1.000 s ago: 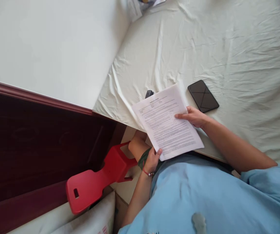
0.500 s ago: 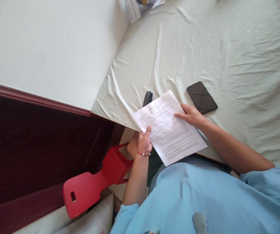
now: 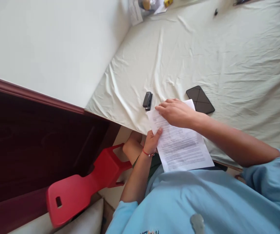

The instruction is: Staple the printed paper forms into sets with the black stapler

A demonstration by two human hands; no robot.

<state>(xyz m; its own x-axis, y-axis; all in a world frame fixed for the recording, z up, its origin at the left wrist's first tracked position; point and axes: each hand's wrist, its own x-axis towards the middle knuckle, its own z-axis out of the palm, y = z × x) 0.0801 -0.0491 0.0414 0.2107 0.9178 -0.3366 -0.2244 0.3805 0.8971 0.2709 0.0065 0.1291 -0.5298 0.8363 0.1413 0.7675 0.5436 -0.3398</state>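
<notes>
Printed white paper point(image 3: 183, 149) lies tilted in front of my body; whether it is one sheet or several I cannot tell. My left hand point(image 3: 152, 140) grips its left edge, thumb on top. Across the paper's upper part stretches my right hand point(image 3: 176, 112), fingers extended flat toward the top left corner, its thumb hidden. Just beyond that corner a black stapler point(image 3: 147, 100) rests on the pale sheet-covered surface point(image 3: 179, 61). To the right of the paper's top lies a black smartphone point(image 3: 200, 99), screen up.
A red plastic chair point(image 3: 81, 188) stands at the lower left beside dark wooden panelling point(image 3: 32, 143). White wall point(image 3: 44, 42) borders the surface on the left. At the far end are a plastic bag point(image 3: 149, 6), a yellow item point(image 3: 167, 3) and a small dark object point(image 3: 216, 12).
My right hand has moved from the paper's right edge to across its top, fingers toward the left corner. The paper sits slightly lower and the stapler is now fully uncovered.
</notes>
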